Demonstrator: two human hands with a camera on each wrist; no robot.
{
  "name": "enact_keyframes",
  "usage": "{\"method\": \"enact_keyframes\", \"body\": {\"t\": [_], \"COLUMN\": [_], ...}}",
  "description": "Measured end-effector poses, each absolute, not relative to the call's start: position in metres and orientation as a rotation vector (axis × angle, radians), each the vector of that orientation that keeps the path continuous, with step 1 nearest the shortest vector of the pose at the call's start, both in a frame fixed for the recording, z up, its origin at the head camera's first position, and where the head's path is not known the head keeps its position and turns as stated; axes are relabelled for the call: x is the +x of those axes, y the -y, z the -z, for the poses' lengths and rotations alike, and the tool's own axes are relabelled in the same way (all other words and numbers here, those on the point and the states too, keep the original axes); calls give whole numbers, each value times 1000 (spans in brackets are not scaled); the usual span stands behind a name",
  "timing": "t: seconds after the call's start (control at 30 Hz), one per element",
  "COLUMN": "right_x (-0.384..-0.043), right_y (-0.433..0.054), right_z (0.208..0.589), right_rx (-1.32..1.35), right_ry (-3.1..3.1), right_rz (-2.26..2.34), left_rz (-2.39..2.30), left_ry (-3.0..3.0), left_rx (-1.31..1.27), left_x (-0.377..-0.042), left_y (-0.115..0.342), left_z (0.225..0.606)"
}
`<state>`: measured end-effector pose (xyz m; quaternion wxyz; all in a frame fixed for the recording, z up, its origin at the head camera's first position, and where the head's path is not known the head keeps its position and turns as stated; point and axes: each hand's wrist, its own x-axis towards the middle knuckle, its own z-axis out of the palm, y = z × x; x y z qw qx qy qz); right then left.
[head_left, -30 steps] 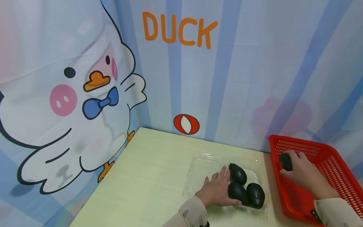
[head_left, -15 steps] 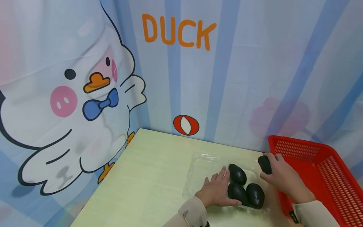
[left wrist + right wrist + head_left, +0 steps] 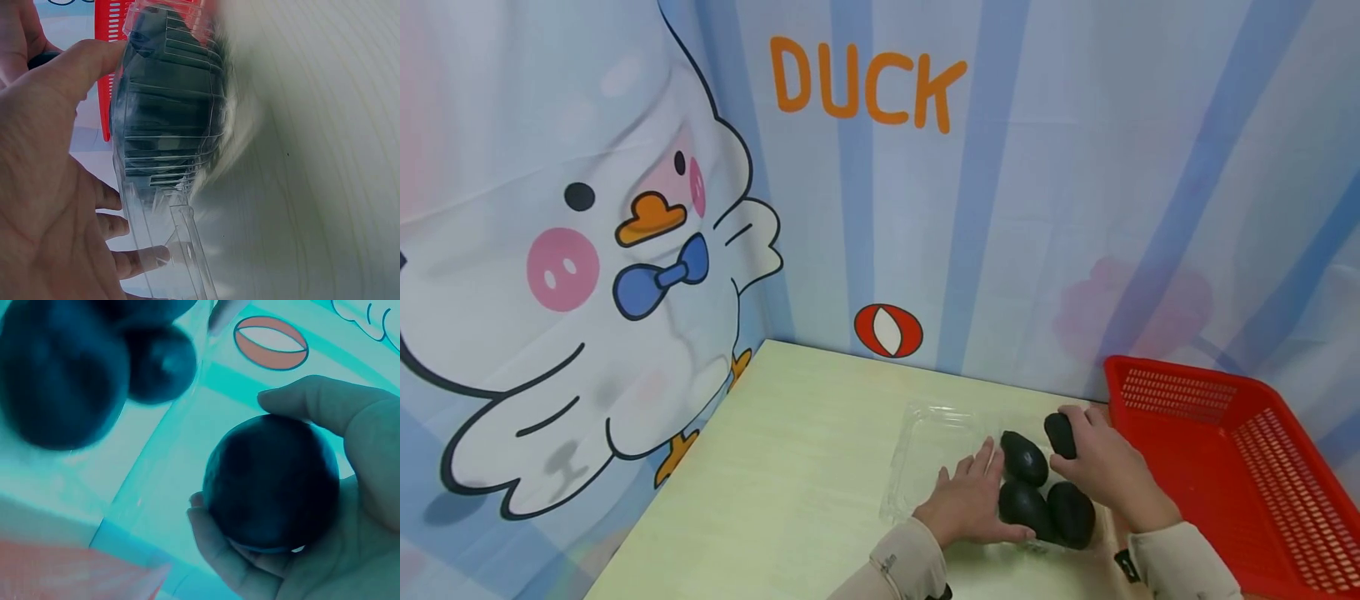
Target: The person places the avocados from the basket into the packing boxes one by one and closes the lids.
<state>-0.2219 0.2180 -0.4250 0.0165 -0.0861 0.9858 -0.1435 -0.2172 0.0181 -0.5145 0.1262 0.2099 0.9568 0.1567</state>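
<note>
My right hand (image 3: 1105,467) grips a dark avocado (image 3: 1061,436) above the far right part of a clear plastic clamshell box (image 3: 925,450). The right wrist view shows the thumb and fingers curled round this avocado (image 3: 272,484). Inside the box's right half lie three more avocados (image 3: 1024,458). My left hand (image 3: 970,500) rests with spread, fairly straight fingers along the middle of the box, its thumb at the near rim. In the left wrist view the ribbed wall of the box (image 3: 169,100) shows avocados behind it, and the thumb touches the rim.
A red plastic basket (image 3: 1232,475) with slotted walls stands right of the box, close to the right forearm. The pale tabletop (image 3: 760,483) extends to the left. Behind it hangs a printed cloth (image 3: 1022,208) with a duck and a ball.
My right hand has carried the avocado leftward, from over the red basket to above the clear box. The left hand has stayed on the box.
</note>
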Motion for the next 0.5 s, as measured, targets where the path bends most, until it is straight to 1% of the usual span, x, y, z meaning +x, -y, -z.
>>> {"method": "enact_keyframes", "body": {"t": [0.2,0.5], "right_x": [-222,-228], "right_y": [-203,-197], "right_z": [433,449], "right_rx": [-306,-190], "right_ry": [-3086,-3094], "right_rz": [453,495], "left_rz": [-449,-430], "left_ry": [-2784,-2796], "left_rx": [612,636], "left_x": [-218,-218], "left_y": [-19,-18], "left_z": [516,517]}}
